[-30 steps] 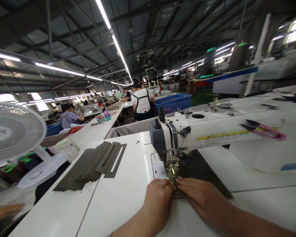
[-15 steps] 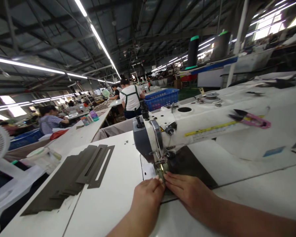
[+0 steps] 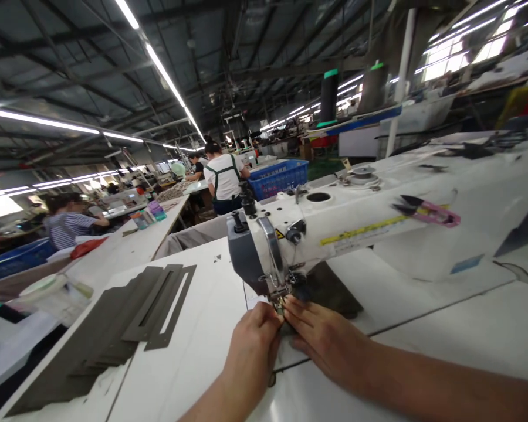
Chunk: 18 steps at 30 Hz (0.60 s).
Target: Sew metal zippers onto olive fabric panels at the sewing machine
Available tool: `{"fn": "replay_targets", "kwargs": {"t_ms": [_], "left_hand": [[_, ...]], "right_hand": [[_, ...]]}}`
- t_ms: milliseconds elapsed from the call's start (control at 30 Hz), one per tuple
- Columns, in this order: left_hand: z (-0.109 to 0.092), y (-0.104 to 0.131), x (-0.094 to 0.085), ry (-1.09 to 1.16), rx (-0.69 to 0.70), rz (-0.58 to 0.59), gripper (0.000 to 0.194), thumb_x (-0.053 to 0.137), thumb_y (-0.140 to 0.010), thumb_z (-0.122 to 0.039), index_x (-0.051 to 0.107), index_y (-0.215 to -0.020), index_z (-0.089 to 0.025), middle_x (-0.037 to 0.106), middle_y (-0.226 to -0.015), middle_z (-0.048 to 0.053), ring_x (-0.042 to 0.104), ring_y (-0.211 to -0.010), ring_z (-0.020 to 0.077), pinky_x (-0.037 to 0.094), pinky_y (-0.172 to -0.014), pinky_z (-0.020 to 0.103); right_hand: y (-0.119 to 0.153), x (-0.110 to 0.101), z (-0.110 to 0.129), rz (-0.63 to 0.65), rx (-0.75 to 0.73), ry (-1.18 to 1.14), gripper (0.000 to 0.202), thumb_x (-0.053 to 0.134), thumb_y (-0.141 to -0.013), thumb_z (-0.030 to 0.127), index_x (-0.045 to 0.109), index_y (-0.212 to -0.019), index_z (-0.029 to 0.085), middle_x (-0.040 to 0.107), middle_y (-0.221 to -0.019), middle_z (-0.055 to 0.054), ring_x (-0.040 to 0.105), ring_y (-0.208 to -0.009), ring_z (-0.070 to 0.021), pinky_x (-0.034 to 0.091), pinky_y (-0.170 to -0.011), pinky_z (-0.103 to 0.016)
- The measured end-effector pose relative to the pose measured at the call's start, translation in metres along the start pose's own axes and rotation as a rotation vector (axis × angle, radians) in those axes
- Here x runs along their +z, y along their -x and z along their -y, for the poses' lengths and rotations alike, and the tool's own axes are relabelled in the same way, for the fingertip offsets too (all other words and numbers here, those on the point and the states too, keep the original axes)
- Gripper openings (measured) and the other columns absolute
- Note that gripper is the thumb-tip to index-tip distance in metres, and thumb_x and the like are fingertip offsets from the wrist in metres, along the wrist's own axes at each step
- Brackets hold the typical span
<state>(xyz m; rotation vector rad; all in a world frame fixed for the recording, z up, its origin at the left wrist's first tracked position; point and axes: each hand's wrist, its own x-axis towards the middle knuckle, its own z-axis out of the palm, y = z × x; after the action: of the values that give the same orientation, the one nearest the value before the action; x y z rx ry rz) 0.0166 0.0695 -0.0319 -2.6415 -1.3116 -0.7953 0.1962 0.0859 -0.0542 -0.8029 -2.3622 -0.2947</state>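
A white sewing machine point(image 3: 361, 223) stands over the white table. Under its needle area lies a dark grey fabric piece point(image 3: 334, 290), partly hidden by the machine head and my hands. My left hand point(image 3: 255, 337) is just in front of the presser foot, its thumb and fingers pressed together at the fabric's near edge. Beside it, my right hand point(image 3: 321, 328) has its fingers together and laid on the fabric, fingertips close to the foot. Whatever lies between the fingertips is too small to make out.
Stacked dark grey pieces point(image 3: 101, 328), some with long slots, lie left on the table. Pink-handled snips point(image 3: 435, 212) rest on the machine arm. Thread cones stand behind it. Beyond are a blue basket point(image 3: 281, 179) and people at other tables.
The view has turned slightly, shifting the scene leftward. The fabric shows less at its near side, having moved further back under the machine. Both hands remain close to the foot.
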Motion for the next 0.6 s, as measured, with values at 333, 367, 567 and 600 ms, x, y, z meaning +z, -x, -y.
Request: {"fn": "replay_targets", "kwargs": {"t_ms": [333, 367, 567, 600], "left_hand": [[-0.004, 0.009, 0.002, 0.062, 0.082, -0.081, 0.024, 0.040, -0.092, -0.013, 0.063, -0.088, -0.017, 0.070, -0.098, 0.008, 0.064, -0.099, 0.0179, 0.041, -0.100, 0.041], [-0.003, 0.007, 0.003, 0.061, 0.078, -0.081, 0.024, 0.040, -0.092, -0.013, 0.062, -0.087, -0.017, 0.070, -0.098, 0.008, 0.063, -0.099, 0.0175, 0.041, -0.100, 0.041], [0.007, 0.000, 0.009, 0.011, 0.073, -0.030, 0.015, 0.048, -0.089, -0.014, 0.062, -0.086, -0.018, 0.070, -0.094, 0.006, 0.064, -0.098, 0.0165, 0.043, -0.098, 0.037], [0.009, -0.002, 0.010, 0.005, 0.075, -0.018, 0.013, 0.050, -0.088, -0.014, 0.062, -0.087, -0.017, 0.070, -0.095, 0.006, 0.063, -0.098, 0.0166, 0.043, -0.098, 0.036]], "right_hand": [[0.008, 0.004, -0.006, -0.056, -0.123, 0.140, 0.046, 0.030, -0.071, -0.009, 0.067, -0.096, 0.004, 0.068, -0.100, -0.015, 0.067, -0.088, -0.0209, 0.057, -0.077, -0.030], [0.006, 0.003, -0.007, -0.064, -0.126, 0.128, 0.047, 0.030, -0.071, -0.009, 0.067, -0.095, 0.004, 0.069, -0.099, -0.015, 0.067, -0.088, -0.0208, 0.057, -0.077, -0.030], [-0.009, -0.002, -0.013, -0.087, -0.089, 0.079, 0.051, 0.025, -0.073, -0.009, 0.067, -0.094, 0.011, 0.070, -0.094, -0.010, 0.067, -0.084, -0.0155, 0.055, -0.079, -0.024], [-0.011, -0.002, -0.014, -0.094, -0.085, 0.071, 0.051, 0.024, -0.074, -0.009, 0.067, -0.093, 0.012, 0.071, -0.091, -0.010, 0.067, -0.081, -0.0155, 0.056, -0.076, -0.023]]}}
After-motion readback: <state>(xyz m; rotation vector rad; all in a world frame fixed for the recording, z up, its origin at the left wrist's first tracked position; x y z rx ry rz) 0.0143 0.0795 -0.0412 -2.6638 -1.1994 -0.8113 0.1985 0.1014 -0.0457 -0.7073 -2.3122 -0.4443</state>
